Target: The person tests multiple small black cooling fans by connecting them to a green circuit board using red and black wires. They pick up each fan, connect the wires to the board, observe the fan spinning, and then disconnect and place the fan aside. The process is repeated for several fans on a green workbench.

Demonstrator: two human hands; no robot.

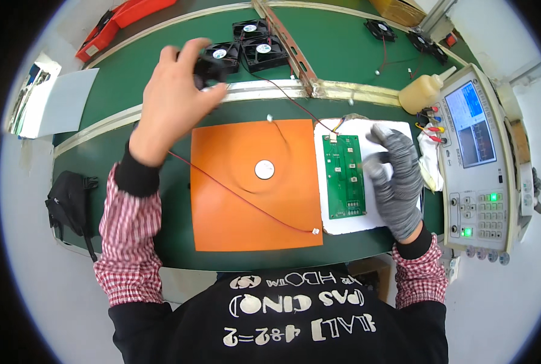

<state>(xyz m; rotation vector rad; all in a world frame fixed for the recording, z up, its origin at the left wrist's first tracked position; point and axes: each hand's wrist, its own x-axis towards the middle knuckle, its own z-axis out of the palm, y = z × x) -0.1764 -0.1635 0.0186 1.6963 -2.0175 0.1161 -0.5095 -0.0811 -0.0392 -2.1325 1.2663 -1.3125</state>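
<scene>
- Left hand (176, 88) pinches a blurred black fan (207, 71) above the bench (125, 79), near other fans (264, 54).
- Gloved right hand (399, 179) hovers, fingers parted.
- I judge the held fan light, stiff, fragile-bladed; I'd grip its edges.

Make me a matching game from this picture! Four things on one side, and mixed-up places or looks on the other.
Things:
1. circuit board
2. left hand
3. right hand
4. cream bottle

Places or looks:
A. wearing a grey glove
B. beside the instrument with a screen
C. bare, holding a black fan
D. green, lying on a white pad

Pairs: 1-D, 2-C, 3-A, 4-B
</scene>
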